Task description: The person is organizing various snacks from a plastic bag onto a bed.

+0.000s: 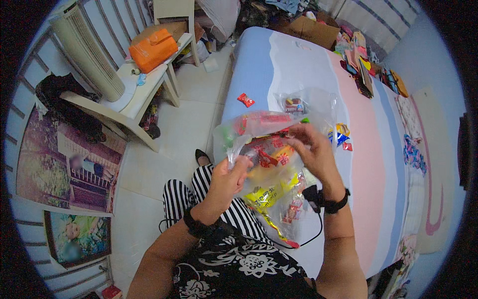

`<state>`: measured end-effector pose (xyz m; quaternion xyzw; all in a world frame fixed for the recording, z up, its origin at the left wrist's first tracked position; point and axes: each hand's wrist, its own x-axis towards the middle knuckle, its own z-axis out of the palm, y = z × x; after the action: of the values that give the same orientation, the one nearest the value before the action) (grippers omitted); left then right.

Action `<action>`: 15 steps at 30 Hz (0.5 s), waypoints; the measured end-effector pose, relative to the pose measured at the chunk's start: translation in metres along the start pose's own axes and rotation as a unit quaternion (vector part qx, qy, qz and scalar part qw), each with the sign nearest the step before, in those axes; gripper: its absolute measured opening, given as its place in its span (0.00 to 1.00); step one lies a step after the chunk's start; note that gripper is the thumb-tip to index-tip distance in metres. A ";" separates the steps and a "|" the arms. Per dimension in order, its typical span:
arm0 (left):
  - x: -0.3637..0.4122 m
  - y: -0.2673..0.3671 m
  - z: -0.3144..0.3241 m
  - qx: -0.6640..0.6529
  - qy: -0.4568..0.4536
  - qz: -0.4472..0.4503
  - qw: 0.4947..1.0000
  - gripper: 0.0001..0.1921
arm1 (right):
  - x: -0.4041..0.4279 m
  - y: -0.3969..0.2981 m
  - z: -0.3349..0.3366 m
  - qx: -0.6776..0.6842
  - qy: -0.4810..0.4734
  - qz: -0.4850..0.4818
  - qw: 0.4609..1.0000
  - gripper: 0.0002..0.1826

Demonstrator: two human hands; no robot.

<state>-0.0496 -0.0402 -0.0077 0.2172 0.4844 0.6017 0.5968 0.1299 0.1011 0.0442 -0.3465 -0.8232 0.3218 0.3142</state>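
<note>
My left hand (230, 177) grips the rim of a translucent plastic bag (254, 129), which holds several brightly coloured snack packets. At the bag's opening, my right hand (312, 147) has its thumb and fingers bent near a red wrapper; whether they hold it, I cannot tell. A yellow snack packet (265, 194) shows below the hands through clear plastic. Behind the bag is a small brown packet (294, 105) under clear plastic. A red-wrapped candy (245, 99) lies on the bed at the upper left. A blue and yellow packet (339, 133) and another red candy (347, 146) lie right of my right hand.
The bed (373, 209) has a striped sheet. Folded clothes (360, 71) and a cardboard box (313, 30) are at its far end. Leftward, a white bench (130, 108) carries a tower fan (89, 56) and an orange bag (153, 50). A black cable hangs by my right wrist.
</note>
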 end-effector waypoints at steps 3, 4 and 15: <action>-0.001 0.002 -0.004 0.004 0.025 -0.002 1.000 0.13 | 0.056 -0.006 0.000 -0.023 -0.006 -0.049 0.999 0.11; 0.001 0.001 -0.006 -0.004 0.023 -0.010 1.000 0.11 | 0.076 -0.004 0.005 -0.043 -0.022 -0.061 0.997 0.11; 0.025 0.020 -0.049 -0.049 -0.011 -0.018 0.999 0.14 | 0.209 0.164 0.133 0.047 -0.171 0.150 0.973 0.15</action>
<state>-0.1060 -0.0289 -0.0198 0.1859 0.4517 0.6115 0.6225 -0.0256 0.3118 -0.0965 -0.3903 -0.7876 0.4580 0.1328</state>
